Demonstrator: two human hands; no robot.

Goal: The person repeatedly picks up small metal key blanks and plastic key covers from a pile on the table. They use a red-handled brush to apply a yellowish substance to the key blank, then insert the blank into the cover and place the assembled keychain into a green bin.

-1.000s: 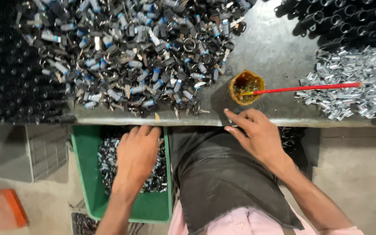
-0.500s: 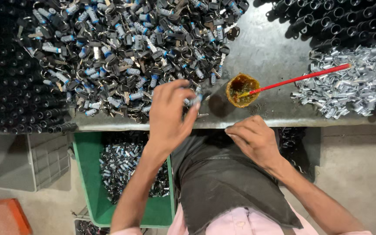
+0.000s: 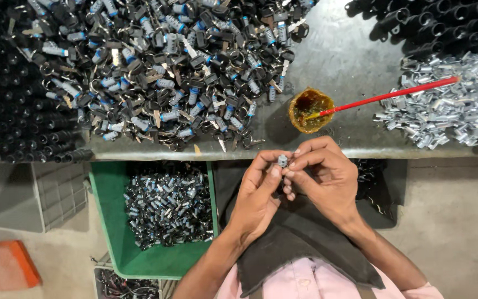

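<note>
A small grey metal lock cylinder (image 3: pixel 282 161) is pinched between the fingertips of my left hand (image 3: pixel 258 194) and my right hand (image 3: pixel 325 180), just below the front edge of the metal table (image 3: pixel 355 55) and above a dark cloth (image 3: pixel 300 232) on my lap. A large heap of lock cylinders with keys and rings (image 3: pixel 161 72) covers the table's left and middle. A small amber cup of grease (image 3: pixel 310 109) with a red stick (image 3: pixel 394 94) stands right behind my hands.
A pile of shiny metal clips (image 3: pixel 455 105) lies at the table's right, black tubes (image 3: pixel 443 22) behind it and more black tubes (image 3: pixel 6 111) at far left. Below the table a green crate (image 3: pixel 112 221) holds finished cylinders; a grey crate (image 3: pixel 40 194) and an orange object (image 3: pixel 4 266) lie on the floor.
My left hand rose from the green crate to the heap on the table, then came back down to meet my right hand, with a small cylinder between both sets of fingers.
</note>
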